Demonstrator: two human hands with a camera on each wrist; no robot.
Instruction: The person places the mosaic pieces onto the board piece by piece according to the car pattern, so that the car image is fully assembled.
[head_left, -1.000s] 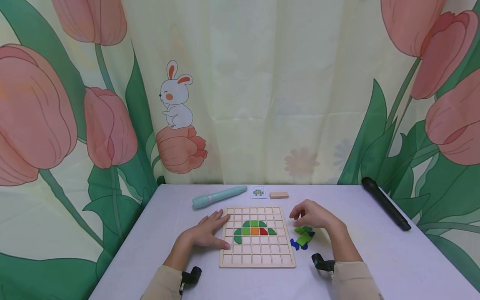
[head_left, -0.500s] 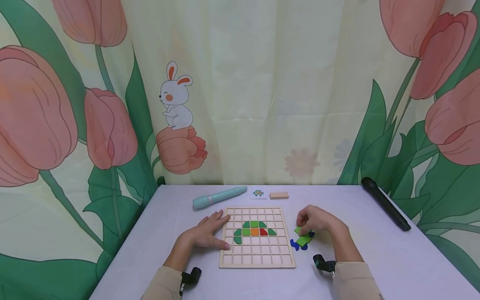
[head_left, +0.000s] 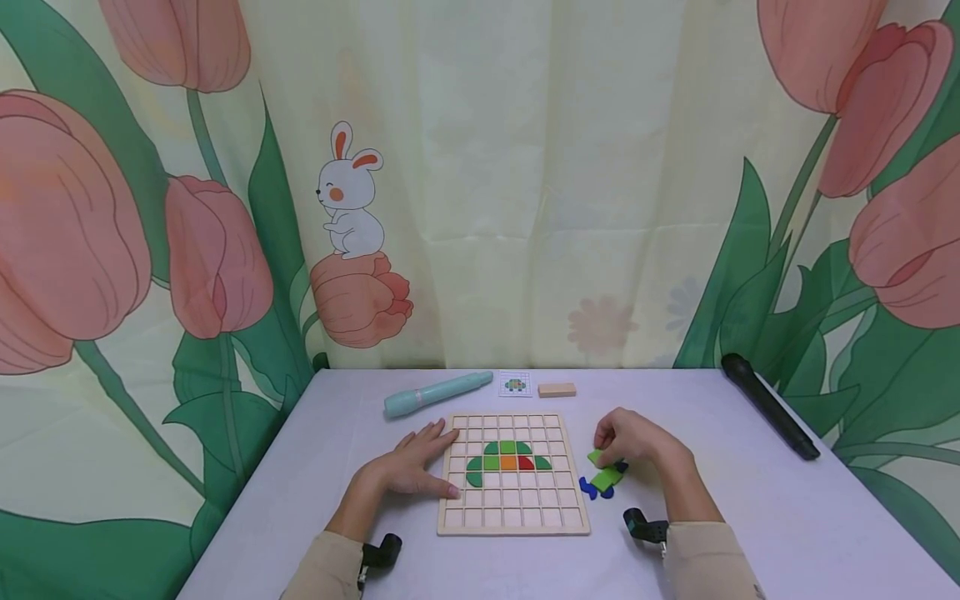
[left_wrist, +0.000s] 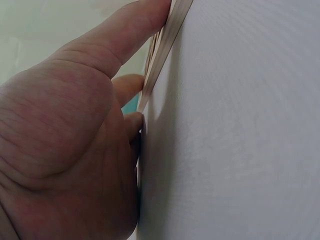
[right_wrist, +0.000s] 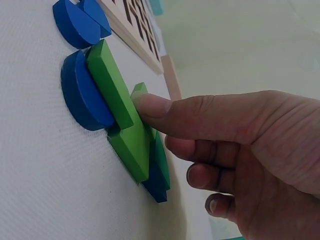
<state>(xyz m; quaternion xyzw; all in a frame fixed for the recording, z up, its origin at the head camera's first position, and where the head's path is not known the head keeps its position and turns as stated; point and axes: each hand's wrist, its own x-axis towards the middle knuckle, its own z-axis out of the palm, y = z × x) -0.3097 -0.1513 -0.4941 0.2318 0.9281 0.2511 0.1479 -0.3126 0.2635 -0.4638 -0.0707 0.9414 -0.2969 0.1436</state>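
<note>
Call 12 o'clock straight away from you across the table [head_left: 540, 567]. Your right hand [head_left: 636, 438] dips to the little pile, with its thumb on a light green tile [right_wrist: 140, 89]. Your first finger hides behind the thumb, so I can't tell if the two are pinching the tile. The other fingers curl loosely. The tile sits at about 8 o'clock from the middle of your hand. Your thumb covers part of it, so I can't tell which way is its long way.

Toward you from it, at about 5 o'clock, lies a second light green tile [head_left: 607, 479]. A blue piece [head_left: 588, 488] is at 6 o'clock. A dark green piece [right_wrist: 161, 161] peeks out under your hand.

The wooden board [head_left: 513, 531] is at 9 o'clock from your tile, near but not touching. I think that sideways line matters most. On the board you have an orange square [head_left: 508, 462] and a red piece [head_left: 526, 462].

Your left hand [head_left: 408, 467] is at the board's 9 o'clock side, fingers spread apart, thumb on its edge. Your right hand is much nearer the pile.

Past the board, a picture card [head_left: 516, 384] is at 12 and a wood block [head_left: 557, 390] at 1.
</note>
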